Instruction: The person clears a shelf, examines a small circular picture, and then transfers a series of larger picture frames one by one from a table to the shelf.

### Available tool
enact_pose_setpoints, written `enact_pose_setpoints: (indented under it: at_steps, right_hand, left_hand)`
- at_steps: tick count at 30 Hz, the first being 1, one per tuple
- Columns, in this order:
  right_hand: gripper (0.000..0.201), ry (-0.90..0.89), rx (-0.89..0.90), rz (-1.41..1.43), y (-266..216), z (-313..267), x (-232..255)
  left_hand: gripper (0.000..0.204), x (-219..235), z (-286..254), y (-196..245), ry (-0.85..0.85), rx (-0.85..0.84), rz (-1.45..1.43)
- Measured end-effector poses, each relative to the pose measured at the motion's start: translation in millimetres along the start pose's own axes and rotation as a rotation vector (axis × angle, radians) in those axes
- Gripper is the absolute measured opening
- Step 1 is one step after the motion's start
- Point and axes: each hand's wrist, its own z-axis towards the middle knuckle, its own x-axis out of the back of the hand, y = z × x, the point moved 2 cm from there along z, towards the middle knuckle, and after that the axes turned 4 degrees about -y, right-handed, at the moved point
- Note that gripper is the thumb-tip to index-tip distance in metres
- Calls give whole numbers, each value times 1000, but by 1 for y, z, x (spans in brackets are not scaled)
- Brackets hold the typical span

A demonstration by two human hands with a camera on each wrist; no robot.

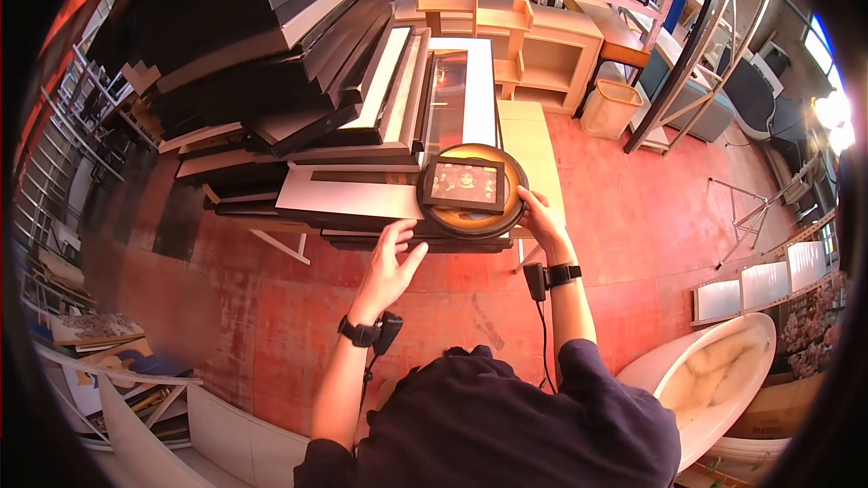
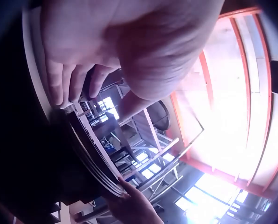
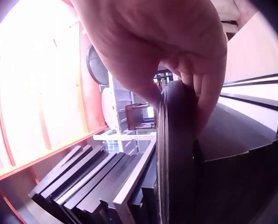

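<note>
A round dark-framed mirror (image 1: 470, 228) lies on top of a stack of large picture frames (image 1: 353, 190), at the stack's near right corner. On the mirror rests a small black picture frame (image 1: 466, 183) holding a dark photo. My right hand (image 1: 541, 215) grips the mirror's right edge; the right wrist view shows its fingers (image 3: 209, 93) curled round the dark rim (image 3: 176, 158). My left hand (image 1: 391, 262) hovers at the mirror's lower left with fingers spread and holds nothing. In the left wrist view its fingers (image 2: 59, 84) lie close to the rim (image 2: 97, 158).
More black and white frames (image 1: 271, 27) pile up behind and to the left. Wooden shelf units (image 1: 542, 54) and a pale basket (image 1: 610, 107) stand beyond. At the right sits a white bathtub (image 1: 714, 380), and books (image 1: 99, 330) lie at the left. I stand on a red floor (image 1: 226, 307).
</note>
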Motion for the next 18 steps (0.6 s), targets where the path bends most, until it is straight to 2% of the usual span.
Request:
enact_pose_setpoints:
  at_steps: [3,5,8,10,12,13,14,15,16,18]
  right_hand:
    - [38,-7,102,-1,-4,-14,-4]
    - [37,1,108,-3,-3,-25,0]
    - [33,10,106,18,-4,-55,4]
    - [30,-19,106,143,-2,-76,5]
    - [31,-37,136,147,-7,-99,1]
    - [31,-53,142,141,-13,-111,-3]
    - [30,-68,148,136,-18,-121,-8]
    - [30,-82,145,131,-20,-128,-11]
    - [30,-58,116,111,-27,-136,-21]
    - [29,-134,86,36,-28,-143,-28]
  left_hand:
    - [55,-13,23,-23,56,86,-67]
    - [70,-17,32,-29,85,200,-104]
    - [79,-25,33,-32,50,308,-231]
    - [85,-29,27,-29,31,349,-258]
    - [93,-31,16,-16,26,217,-225]
    - [104,-27,10,-3,16,127,-53]
    - [112,-18,5,21,36,-152,272]
    - [114,-11,0,53,-5,-174,394]
    - [112,-5,-6,71,-54,-199,470]
    - [111,9,-17,93,-171,-190,575]
